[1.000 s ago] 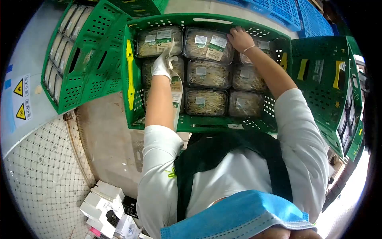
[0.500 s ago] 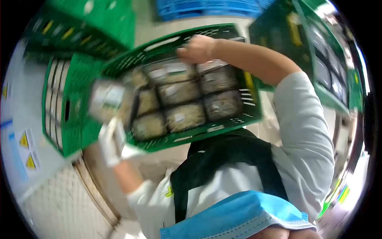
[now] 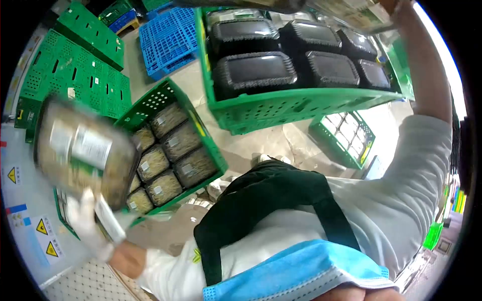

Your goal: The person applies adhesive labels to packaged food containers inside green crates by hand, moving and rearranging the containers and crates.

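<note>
A wide, round-cornered view is looking down past a person's pale blue pleated mask [image 3: 296, 271] and dark cloth apron [image 3: 266, 200]. At the left side, the left hand [image 3: 88, 223], in a thin white glove, is gripping the near edge of a packed tray [image 3: 85, 150], its fingers bent and closed on the rim, with a narrow white strip [image 3: 109, 219] lying against them. The tray is being held up in the air, tilted and slightly blurred: a rounded rectangle with a dark rim, pale thready contents, flat white labels and a green patch. At the top right, the bare right hand [image 3: 400, 9] is being cut off by the frame, so how far its fingers are opening cannot be told; it is meeting the end of a glossy clear pack [image 3: 351, 14]. Below that pack, a large perforated green plastic crate [image 3: 301, 108] is holding shiny black trays [image 3: 257, 70] with crimped, ribbed edges. Between this crate and the gloved hand, a lower green crate [image 3: 215, 153] is holding rows of film-shiny packs [image 3: 164, 188] full of fine, straw-coloured strands. Beyond, a latticed blue pallet [image 3: 168, 37] is lying on the smooth greyish floor [image 3: 241, 145], near stacked green crates [image 3: 100, 85] with slotted sides
</note>
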Demonstrator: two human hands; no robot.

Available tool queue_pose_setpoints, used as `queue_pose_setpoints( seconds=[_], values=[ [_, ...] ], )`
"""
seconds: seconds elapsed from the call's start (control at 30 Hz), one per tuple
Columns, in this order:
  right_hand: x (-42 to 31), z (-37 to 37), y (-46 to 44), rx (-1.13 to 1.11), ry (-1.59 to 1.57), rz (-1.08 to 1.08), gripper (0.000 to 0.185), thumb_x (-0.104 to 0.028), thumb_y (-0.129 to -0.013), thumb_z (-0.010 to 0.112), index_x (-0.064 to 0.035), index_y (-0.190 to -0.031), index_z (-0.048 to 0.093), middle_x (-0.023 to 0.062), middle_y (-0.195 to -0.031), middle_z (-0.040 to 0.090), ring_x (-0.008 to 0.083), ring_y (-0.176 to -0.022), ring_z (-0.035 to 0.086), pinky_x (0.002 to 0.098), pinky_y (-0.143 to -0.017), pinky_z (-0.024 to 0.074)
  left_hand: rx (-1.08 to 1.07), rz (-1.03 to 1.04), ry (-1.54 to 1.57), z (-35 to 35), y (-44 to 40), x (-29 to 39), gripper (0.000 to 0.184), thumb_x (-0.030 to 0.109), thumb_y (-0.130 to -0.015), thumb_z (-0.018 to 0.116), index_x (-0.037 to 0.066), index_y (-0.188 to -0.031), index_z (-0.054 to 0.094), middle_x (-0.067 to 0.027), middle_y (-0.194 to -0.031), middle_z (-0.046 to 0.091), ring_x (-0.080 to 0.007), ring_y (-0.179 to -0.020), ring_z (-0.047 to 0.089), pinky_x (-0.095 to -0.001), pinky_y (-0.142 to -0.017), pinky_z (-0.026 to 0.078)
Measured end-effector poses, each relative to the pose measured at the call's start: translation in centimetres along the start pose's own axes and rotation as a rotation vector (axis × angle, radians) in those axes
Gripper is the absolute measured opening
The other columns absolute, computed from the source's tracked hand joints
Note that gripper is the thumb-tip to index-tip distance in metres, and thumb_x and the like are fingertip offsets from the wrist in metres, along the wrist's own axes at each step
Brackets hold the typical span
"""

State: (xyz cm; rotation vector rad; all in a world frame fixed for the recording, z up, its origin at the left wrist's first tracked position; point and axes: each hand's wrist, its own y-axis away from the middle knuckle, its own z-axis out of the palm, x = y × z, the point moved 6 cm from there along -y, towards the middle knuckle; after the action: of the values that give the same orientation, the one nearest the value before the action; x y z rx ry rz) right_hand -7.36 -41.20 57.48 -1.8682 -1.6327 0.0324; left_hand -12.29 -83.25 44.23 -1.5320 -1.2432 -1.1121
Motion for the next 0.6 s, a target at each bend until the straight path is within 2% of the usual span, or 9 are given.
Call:
queue_pose_setpoints(
  seconds=[0.03,0.13,0.2,0.23,0.27,0.3,0.33,0.53,0.6],
  values=[
    [4.5,5.3,0.2,-0.165,0.337,-0.169,0.028,-0.033,-0.078,0.05,-0.0057,-0.075,0.054,0.0096,-0.063,0.056,0.0229,-0.056,0.056,0.0364,-0.053,0.046,-0.066,0.028,-0.086,4.2,-1.6,3.0,0.032,0.013,-0.078,0.052,-0.003,-0.105,0.047,-0.0108,-0.096,0.052,-0.0162,-0.084,0.051,-0.0274,-0.074,0.04],
    [10.3,13.5,1.5,-0.223,0.273,-0.342,0.027,-0.03,-0.077,0.052,-0.0037,-0.073,0.053,0.0125,-0.072,0.056,0.0242,-0.069,0.056,0.0362,-0.059,0.0457,-0.201,0.289,-0.261,16.1,-5.9,10.3,0.021,0.012,-0.082,0.049,-0.003,-0.096,0.054,-0.0053,-0.087,0.058,-0.008,-0.074,0.052,-0.0211,-0.067,0.041],
    [13.5,20.0,4.6,0.404,0.275,-0.741,0.014,-0.025,-0.075,0.05,-0.0118,-0.079,0.05,0.0029,-0.067,0.05,0.0194,-0.06,0.054,0.0316,-0.049,0.0431,-0.063,0.497,-0.736,22.8,-7.9,12.7,0.023,0.018,-0.081,0.051,-0.002,-0.091,0.056,-0.0126,-0.081,0.061,-0.0178,-0.068,0.059,-0.0255,-0.061,0.044],
    [13.9,23.8,5.8,0.234,0.27,-0.631,0.018,-0.024,-0.071,0.054,-0.0118,-0.084,0.05,0.0021,-0.078,0.051,0.0179,-0.069,0.055,0.0297,-0.054,0.0443,0.055,0.73,-1.044,26.3,-9.3,12.9,0.017,0.019,-0.08,0.052,0.008,-0.092,0.058,-0.0083,-0.086,0.061,-0.0122,-0.066,0.058,-0.0234,-0.055,0.045],
    [14.0,26.7,7.2,0.062,0.269,-0.518,0.024,-0.023,-0.067,0.057,-0.0118,-0.088,0.051,0.0014,-0.088,0.052,0.0163,-0.077,0.056,0.0278,-0.059,0.0455,0.179,1.319,-1.439,30.7,-10.5,11.6,0.011,0.017,-0.077,0.049,0.008,-0.079,0.056,-0.0144,-0.086,0.059,-0.0185,-0.056,0.058,-0.0264,-0.046,0.046],
    [13.7,28.7,8.5,-0.022,0.213,-0.404,0.023,-0.024,-0.07,0.056,-0.0114,-0.088,0.051,0.0019,-0.086,0.052,0.0174,-0.076,0.056,0.0291,-0.059,0.0457,0.476,1.438,-1.551,34.1,-11.8,10.4,0.008,0.015,-0.074,0.048,0.01,-0.069,0.053,-0.0189,-0.084,0.057,-0.0173,-0.042,0.054,-0.0284,-0.035,0.043],
    [13.8,29.8,9.3,-0.101,0.158,-0.287,0.022,-0.025,-0.072,0.055,-0.011,-0.087,0.05,0.0024,-0.084,0.052,0.0185,-0.075,0.057,0.0304,-0.058,0.0459,0.468,1.536,-1.465,36.8,-13.2,9.4,0.008,0.014,-0.073,0.047,0.01,-0.068,0.052,-0.0244,-0.085,0.055,-0.0149,-0.035,0.049,-0.0287,-0.029,0.039],
    [16.8,30.3,9.2,-0.368,-0.493,-0.081,0.022,-0.028,-0.077,0.052,-0.0062,-0.077,0.057,0.01,-0.079,0.056,0.0274,-0.075,0.056,0.0365,-0.065,0.0455,0.213,1.41,-1.736,44.5,-17.8,1.3,0.013,0.012,-0.072,0.049,0.002,-0.072,0.056,-0.0162,-0.073,0.056,-0.0162,-0.038,0.052,-0.03,-0.031,0.04],
    [16.1,29.0,8.7,-0.39,-0.508,-0.101,0.02,-0.025,-0.076,0.054,-0.0059,-0.082,0.058,0.0106,-0.08,0.057,0.0279,-0.077,0.056,0.0358,-0.067,0.0453,-0.176,1.146,-1.583,44.2,-18.5,0.8,0.011,0.013,-0.071,0.051,0.003,-0.071,0.056,-0.0148,-0.073,0.056,-0.0247,-0.048,0.058,-0.0338,-0.038,0.045]
  ],
)
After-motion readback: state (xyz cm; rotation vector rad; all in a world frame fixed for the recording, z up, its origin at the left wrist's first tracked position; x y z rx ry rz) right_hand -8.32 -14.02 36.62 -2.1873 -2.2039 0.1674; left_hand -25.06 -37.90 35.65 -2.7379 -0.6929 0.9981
